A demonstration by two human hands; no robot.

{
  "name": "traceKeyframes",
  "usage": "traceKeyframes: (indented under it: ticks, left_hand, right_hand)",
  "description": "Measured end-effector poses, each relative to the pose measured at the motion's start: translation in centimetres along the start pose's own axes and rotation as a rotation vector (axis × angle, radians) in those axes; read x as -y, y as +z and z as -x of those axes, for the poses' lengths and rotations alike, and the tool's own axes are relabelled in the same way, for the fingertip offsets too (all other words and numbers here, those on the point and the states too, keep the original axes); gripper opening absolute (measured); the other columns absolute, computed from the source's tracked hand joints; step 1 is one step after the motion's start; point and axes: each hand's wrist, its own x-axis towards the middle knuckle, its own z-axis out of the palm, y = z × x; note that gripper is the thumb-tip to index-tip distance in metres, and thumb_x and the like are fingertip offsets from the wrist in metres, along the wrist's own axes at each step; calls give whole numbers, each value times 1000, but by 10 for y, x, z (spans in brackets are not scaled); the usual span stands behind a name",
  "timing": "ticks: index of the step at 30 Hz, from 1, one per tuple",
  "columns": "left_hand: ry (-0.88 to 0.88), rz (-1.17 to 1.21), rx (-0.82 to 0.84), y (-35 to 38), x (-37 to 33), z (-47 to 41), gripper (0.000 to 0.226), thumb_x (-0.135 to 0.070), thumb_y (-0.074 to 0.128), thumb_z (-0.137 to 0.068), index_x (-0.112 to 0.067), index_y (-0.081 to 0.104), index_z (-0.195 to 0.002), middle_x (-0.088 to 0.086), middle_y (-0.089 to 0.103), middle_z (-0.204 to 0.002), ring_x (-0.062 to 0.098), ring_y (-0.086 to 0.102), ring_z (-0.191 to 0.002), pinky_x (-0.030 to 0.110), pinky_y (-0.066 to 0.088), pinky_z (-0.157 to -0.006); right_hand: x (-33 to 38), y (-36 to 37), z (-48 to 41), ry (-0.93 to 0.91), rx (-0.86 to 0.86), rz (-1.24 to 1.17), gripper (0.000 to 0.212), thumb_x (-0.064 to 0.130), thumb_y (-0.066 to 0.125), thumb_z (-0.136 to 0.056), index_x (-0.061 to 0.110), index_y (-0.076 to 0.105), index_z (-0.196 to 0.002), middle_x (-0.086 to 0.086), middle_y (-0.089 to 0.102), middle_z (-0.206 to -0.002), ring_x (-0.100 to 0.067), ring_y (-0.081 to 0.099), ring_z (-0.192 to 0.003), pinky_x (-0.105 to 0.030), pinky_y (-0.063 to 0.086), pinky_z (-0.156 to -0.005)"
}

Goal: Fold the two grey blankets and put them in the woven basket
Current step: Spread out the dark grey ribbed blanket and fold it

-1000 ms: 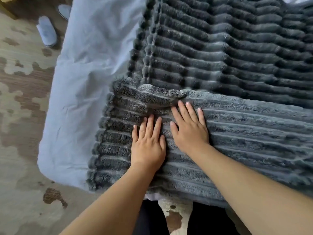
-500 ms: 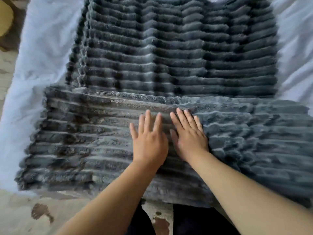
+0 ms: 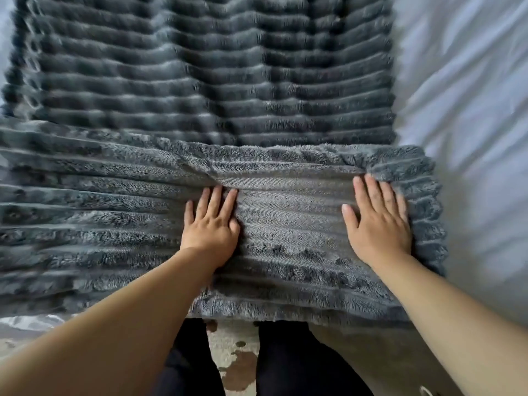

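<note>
right hand [image 3: 378, 221] sliding out to grey blanket [image 3: 285, 230] edge, left hand [image 3: 210, 224] anchoring centre; both lying flat, fingers straight. you're pressing evenly, chasing wrinkles outward.

Pale bed sheet [image 3: 463, 90], mottled floor [image 3: 237, 350], dark trouser legs [image 3: 285, 364]

The ribbed grey blanket [image 3: 114, 224] (its near part folded over) is spread on a pale sheet [image 3: 463, 110] and pressed flat by the left hand [image 3: 211, 227] and right hand [image 3: 380, 224], set apart.
</note>
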Motion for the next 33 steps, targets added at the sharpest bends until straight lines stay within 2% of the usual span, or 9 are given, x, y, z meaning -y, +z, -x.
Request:
traceKeyframes:
  ticks: [8, 12, 16, 20, 23, 25, 28, 30, 33]
  left_hand:
    - [-71, 115, 123, -49, 3, 59, 61, -36, 29, -98, -31, 1, -152, 1, -7, -161, 21, -5, -148, 42, 1, -119]
    - [-53, 208, 66, -49, 25, 112, 59, -31, 36, -97, -26, 15, -152, 4, 3, -161, 22, 2, -148, 39, 7, -120]
    - [17, 258, -11, -39, 70, 151, 64, -22, 46, -91, -27, 24, -150, -1, 11, -160, 18, 12, -147, 34, 17, -119]
    - [-96, 349, -66, -24, 109, 184, 57, -17, 49, -87, -25, 40, -144, -2, 31, -154, 20, 35, -137, 36, 37, -109]
    - [-403, 699, -49, -15, 124, 197, 43, -27, 56, -86, -13, 58, -126, 11, 58, -120, 25, 62, -97, 40, 53, -88]
    - [-774, 1230, 40, -19, 129, 194, 49, -38, 60, -87, -5, 57, -123, 11, 59, -94, 21, 58, -72, 38, 54, -74]
    - [-959, 2108, 119, -19, 138, 180, 64, -50, 56, -89, -17, 38, -141, 13, 54, -121, 24, 56, -107, 40, 43, -91]
    - [-884, 2236, 77, -21, 145, 169, 57, -55, 54, -88, -20, 46, -131, 11, 51, -133, 24, 52, -118, 39, 40, -99]
    - [-960, 2315, -10, -28, 155, 150, 58, -58, 63, -80, -16, 56, -119, 12, 57, -125, 30, 53, -115, 46, 40, -104]
  right_hand:
    - [9, -41, 53, 98, 184, -44, 63, 50, 17, -99, 26, -4, -153, 2, -13, -161, -19, -13, -148, -41, -10, -118]
    - [41, -49, 116, 208, 296, -392, 61, 36, 41, -98, 22, 18, -153, 2, 1, -162, -19, 3, -148, -36, 7, -119]
    - [76, -38, 181, 434, 189, -687, 51, 22, 50, -95, 15, 40, -145, 0, 24, -158, -18, 24, -144, -34, 24, -114]
    - [100, -21, 220, 792, 316, -1004, 29, 17, 57, -92, 9, 60, -120, -19, 55, -133, -36, 53, -120, -43, 43, -99]
    - [107, -22, 228, 1058, 461, -1545, 42, 26, 53, -96, 7, 48, -133, -21, 49, -137, -35, 52, -122, -43, 43, -93]
    - [104, -23, 220, 1097, 442, -1692, 52, 30, 52, -96, 5, 40, -140, -19, 46, -140, -33, 49, -126, -41, 40, -96]
    - [99, -21, 199, 1163, 398, -1761, 66, 38, 58, -92, 7, 32, -145, -20, 41, -144, -33, 45, -130, -45, 38, -105]
    - [97, -18, 185, 1236, 356, -1831, 77, 43, 63, -88, 11, 28, -148, -20, 35, -147, -34, 40, -134, -47, 36, -109]
    - [90, -12, 163, 1335, 247, -1992, 83, 50, 63, -86, 16, 23, -150, -19, 21, -155, -33, 27, -142, -50, 25, -114]
